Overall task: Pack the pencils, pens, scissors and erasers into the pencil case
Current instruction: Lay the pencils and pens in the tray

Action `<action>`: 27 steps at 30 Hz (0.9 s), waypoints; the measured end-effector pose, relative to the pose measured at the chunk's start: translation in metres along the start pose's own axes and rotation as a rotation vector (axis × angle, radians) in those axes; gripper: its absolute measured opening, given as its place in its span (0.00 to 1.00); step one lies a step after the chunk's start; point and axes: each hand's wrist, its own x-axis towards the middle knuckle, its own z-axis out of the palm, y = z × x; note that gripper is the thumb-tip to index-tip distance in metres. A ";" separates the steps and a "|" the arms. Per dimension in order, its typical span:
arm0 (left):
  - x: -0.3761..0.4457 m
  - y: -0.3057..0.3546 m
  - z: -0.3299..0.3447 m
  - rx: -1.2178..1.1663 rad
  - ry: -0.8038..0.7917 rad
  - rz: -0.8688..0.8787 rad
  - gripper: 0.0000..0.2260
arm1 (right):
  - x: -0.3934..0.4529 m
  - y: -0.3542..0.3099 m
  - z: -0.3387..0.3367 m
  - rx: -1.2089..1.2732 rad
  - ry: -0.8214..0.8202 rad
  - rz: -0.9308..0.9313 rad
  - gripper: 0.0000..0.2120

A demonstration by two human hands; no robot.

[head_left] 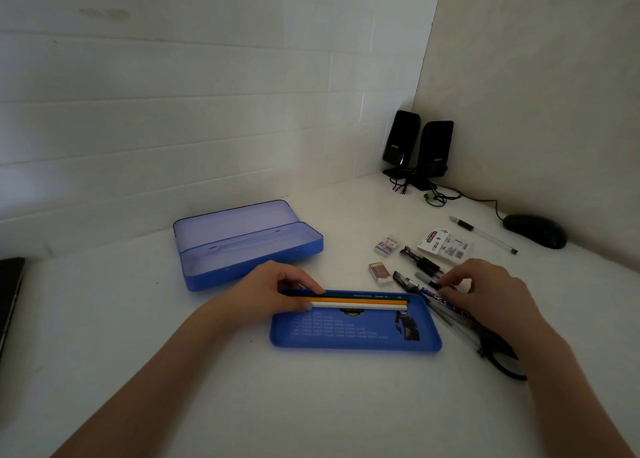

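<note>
Currently the right hand (pixel 491 295) is curled over the pen cluster (pixel 446 305), fingertips (pixel 441 284) pinched at the cap end of one pen; whether it is fully clamped cannot be told, since the fingers hide the contact. The left hand (pixel 273 289) is closed on the left ends of three pencils (pixel 360 301), which are held flat along the far edge of the blue tray (pixel 353 340).

Pen long axis is seen running from upper-left to lower-right, caps toward the tray's far right corner, tails under the right wrist. The tray lies just left of the cluster, so a short leftward carry plus a turn to match the pencils' left-right axis is judged necessary. The right hand is clearly nearer.

Scissors (pixel 498 353) are partly hidden under the right forearm, handles toward the near edge. Two erasers (pixel 381 273) are left beyond the tray, near the pens. The open pencil case (pixel 249 246) sits well apart, far left, long axis roughly parallel to the tray. One more pen (pixel 485 235) lies farther right.
</note>
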 end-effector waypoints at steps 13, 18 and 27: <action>-0.001 0.002 -0.002 -0.022 -0.029 0.004 0.12 | -0.005 -0.026 0.004 0.252 0.077 -0.191 0.04; -0.001 0.003 -0.004 -0.029 -0.060 -0.011 0.15 | -0.013 -0.047 0.007 0.371 0.050 -0.407 0.09; -0.002 0.003 -0.008 -0.080 -0.076 -0.027 0.17 | -0.023 -0.081 0.032 0.366 -0.256 -0.686 0.21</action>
